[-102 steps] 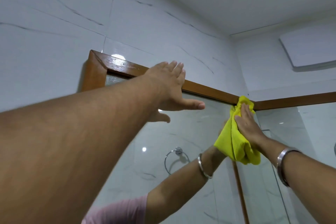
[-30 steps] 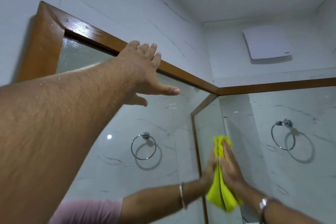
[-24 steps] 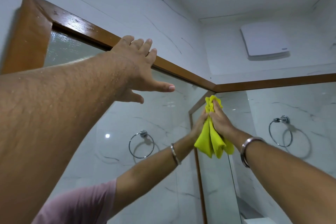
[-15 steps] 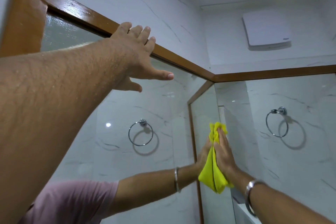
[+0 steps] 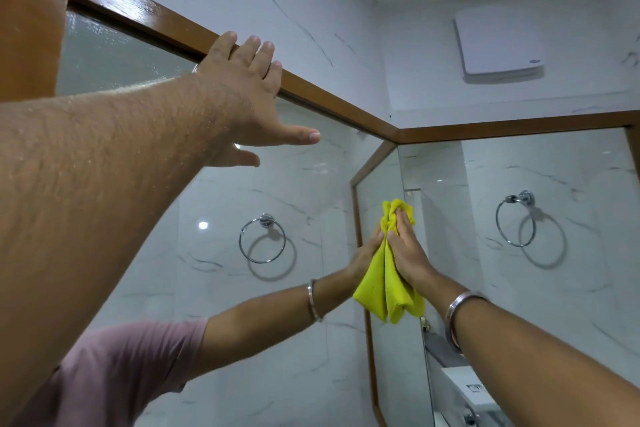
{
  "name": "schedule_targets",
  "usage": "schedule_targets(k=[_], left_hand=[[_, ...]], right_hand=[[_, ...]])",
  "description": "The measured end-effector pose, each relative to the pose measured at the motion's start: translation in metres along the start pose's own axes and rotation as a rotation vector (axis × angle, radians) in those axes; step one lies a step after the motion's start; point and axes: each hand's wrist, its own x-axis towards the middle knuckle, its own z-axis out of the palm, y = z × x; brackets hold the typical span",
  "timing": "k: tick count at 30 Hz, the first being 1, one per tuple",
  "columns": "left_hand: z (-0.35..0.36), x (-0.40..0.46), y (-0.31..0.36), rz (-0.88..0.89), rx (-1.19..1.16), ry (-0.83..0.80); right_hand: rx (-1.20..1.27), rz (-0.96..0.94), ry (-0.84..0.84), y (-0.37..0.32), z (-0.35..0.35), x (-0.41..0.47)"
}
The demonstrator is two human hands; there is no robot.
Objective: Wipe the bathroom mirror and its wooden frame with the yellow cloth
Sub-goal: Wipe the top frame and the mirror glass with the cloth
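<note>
The mirror (image 5: 214, 198) covers the left wall inside a wooden frame (image 5: 138, 7). My left hand (image 5: 249, 94) lies flat with its fingers spread on the frame's top rail and holds nothing. My right hand (image 5: 408, 253) presses the yellow cloth (image 5: 384, 291) flat against the glass near the corner of the two walls, well below the top rail. The cloth's lower folds hang loose under my palm. The mirror shows my arm, a bangle and a pink sleeve.
A wooden strip (image 5: 519, 125) runs along the right wall above a chrome towel ring (image 5: 516, 218). A white box (image 5: 498, 42) is mounted high on that wall. A white fixture (image 5: 460, 388) sits low under my right arm.
My right hand swept the cloth up to the top corner, then back down the glass to mid height. My left hand stayed on the top rail.
</note>
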Motion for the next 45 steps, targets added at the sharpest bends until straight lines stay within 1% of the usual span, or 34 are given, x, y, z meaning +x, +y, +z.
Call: schedule_targets(k=[2, 4, 6, 8, 10, 12, 15, 18, 20, 23, 26, 28, 30, 32, 35, 39, 42, 45], left_hand=[[0.004, -0.002, 0.005, -0.010, -0.003, 0.012], [0.004, -0.003, 0.010, -0.016, -0.011, 0.008], [0.005, -0.004, 0.014, -0.020, -0.013, 0.001], [0.002, -0.001, 0.015, -0.029, -0.021, -0.014], [-0.002, 0.000, 0.018, -0.023, -0.042, -0.034], [-0.005, -0.001, 0.023, -0.010, -0.050, -0.051], [-0.003, -0.002, 0.029, -0.003, -0.035, -0.065], [-0.003, -0.002, 0.032, 0.016, -0.041, -0.063], [-0.002, -0.003, 0.032, 0.027, -0.045, -0.064], [0.002, -0.003, 0.031, 0.039, -0.029, -0.048], [0.002, 0.001, 0.035, 0.043, -0.033, -0.042], [0.003, 0.006, 0.040, 0.051, -0.037, -0.024], [0.002, 0.014, 0.047, 0.062, -0.024, 0.013], [0.002, 0.025, 0.059, 0.073, -0.036, 0.023], [0.007, 0.042, 0.083, 0.085, -0.044, 0.003], [0.018, 0.056, 0.113, 0.072, -0.001, -0.032], [0.026, 0.061, 0.126, 0.020, 0.010, -0.009], [0.033, 0.062, 0.129, 0.015, 0.008, 0.017]], right_hand=[[-0.019, -0.025, 0.032, 0.017, 0.007, -0.019], [0.008, 0.012, 0.075, 0.042, 0.017, -0.053], [0.017, 0.063, 0.069, 0.063, 0.027, -0.088], [0.016, 0.104, 0.038, 0.067, 0.025, -0.095], [0.027, 0.114, -0.016, 0.048, 0.016, -0.074], [0.037, 0.052, -0.054, 0.018, 0.006, -0.045], [0.036, -0.044, -0.059, -0.032, -0.007, -0.002], [0.025, -0.052, -0.046, -0.041, -0.009, 0.020], [-0.035, -0.051, -0.015, -0.026, -0.004, 0.014], [-0.063, 0.001, 0.050, 0.024, 0.009, -0.027], [-0.052, 0.069, 0.035, 0.072, 0.025, -0.091], [-0.035, 0.105, 0.020, 0.082, 0.031, -0.113], [-0.036, 0.123, 0.003, 0.073, 0.026, -0.103], [-0.037, 0.108, -0.023, 0.058, 0.015, -0.075], [-0.019, 0.033, -0.033, 0.024, -0.003, -0.022], [-0.011, 0.020, -0.021, -0.020, -0.021, 0.040], [-0.047, -0.022, 0.017, -0.023, -0.024, 0.058], [-0.091, -0.104, 0.088, -0.004, -0.010, 0.039]])
